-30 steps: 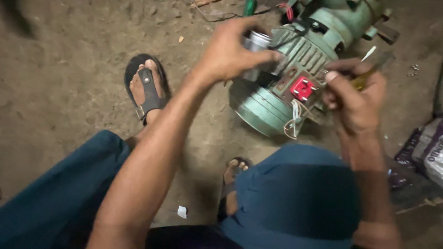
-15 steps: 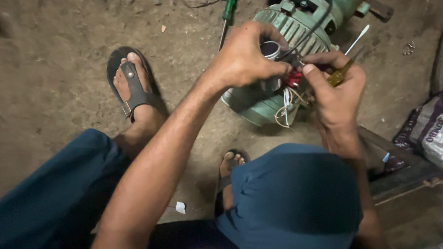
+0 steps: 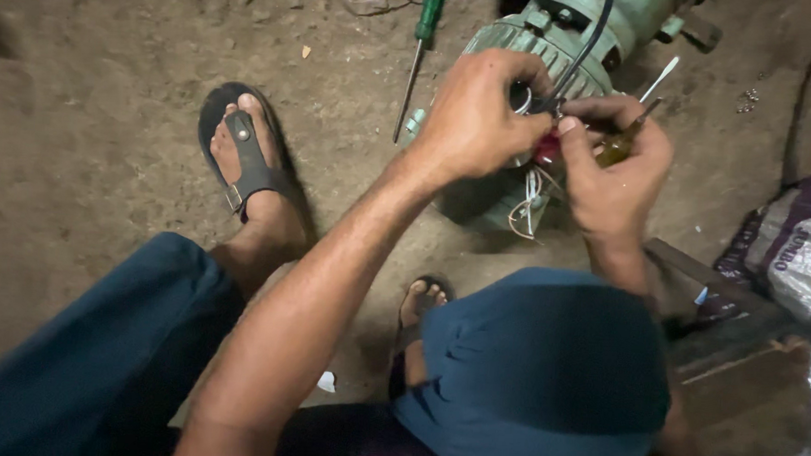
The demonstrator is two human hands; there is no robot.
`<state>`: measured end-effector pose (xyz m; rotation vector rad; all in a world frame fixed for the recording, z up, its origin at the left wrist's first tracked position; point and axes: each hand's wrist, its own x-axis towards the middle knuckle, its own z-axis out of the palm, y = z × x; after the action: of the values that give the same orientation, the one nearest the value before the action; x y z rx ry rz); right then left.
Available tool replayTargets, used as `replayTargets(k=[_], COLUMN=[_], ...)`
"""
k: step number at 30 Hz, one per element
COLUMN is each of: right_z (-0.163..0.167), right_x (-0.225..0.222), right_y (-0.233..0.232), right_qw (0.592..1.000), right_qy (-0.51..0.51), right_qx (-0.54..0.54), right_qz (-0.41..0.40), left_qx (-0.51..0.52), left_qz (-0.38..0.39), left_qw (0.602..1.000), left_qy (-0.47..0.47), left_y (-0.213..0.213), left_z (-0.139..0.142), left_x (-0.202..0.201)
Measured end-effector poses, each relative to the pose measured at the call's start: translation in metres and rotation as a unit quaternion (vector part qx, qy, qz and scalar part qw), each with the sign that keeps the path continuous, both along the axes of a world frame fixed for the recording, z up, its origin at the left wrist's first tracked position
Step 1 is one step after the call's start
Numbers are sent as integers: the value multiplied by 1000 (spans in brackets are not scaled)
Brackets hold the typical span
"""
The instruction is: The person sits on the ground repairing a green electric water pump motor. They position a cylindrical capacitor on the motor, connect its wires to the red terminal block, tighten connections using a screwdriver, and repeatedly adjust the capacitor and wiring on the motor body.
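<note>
A green finned electric motor (image 3: 565, 45) lies on the dirt floor in front of me. My left hand (image 3: 477, 114) is closed over the motor's side by its red terminal block (image 3: 547, 150), pinching a black cable (image 3: 584, 50) there. My right hand (image 3: 612, 168) holds a yellow-handled screwdriver (image 3: 626, 137) and its fingertips meet the left hand's at the terminal block. White wires (image 3: 525, 205) hang loose below the block. What lies under the fingers is hidden.
A green-handled screwdriver (image 3: 421, 49) lies on the ground left of the motor. My sandalled left foot (image 3: 246, 155) is planted at left, my other foot (image 3: 421, 300) between my knees. A woven sack (image 3: 791, 259) and a wooden plank (image 3: 734, 329) sit at right.
Both hands have closed in on the red terminal block, which was exposed a second ago and is now mostly covered. The view has shifted so the motor sits higher in frame.
</note>
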<state>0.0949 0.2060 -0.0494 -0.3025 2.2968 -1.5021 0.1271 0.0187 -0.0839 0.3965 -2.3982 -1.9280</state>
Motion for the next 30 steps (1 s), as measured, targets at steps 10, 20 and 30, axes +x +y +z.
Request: replayTargets(k=[10,20,30], right_z=[-4,-12,-14], right_x=[-4,-9,-11], right_y=[-3,-3,0], right_qw=[999,997,999], right_qy=[30,73,16], right_qx=[23,4,34], right_qz=[16,28,29], left_qx=[-6,1,5], left_qz=[6,9,-17], left_qw=[999,1000,999], left_qy=[-35,-3,-44], left_y=[1,-2,-5], left_z=[10,9,6], left_x=[-4,-5,-3])
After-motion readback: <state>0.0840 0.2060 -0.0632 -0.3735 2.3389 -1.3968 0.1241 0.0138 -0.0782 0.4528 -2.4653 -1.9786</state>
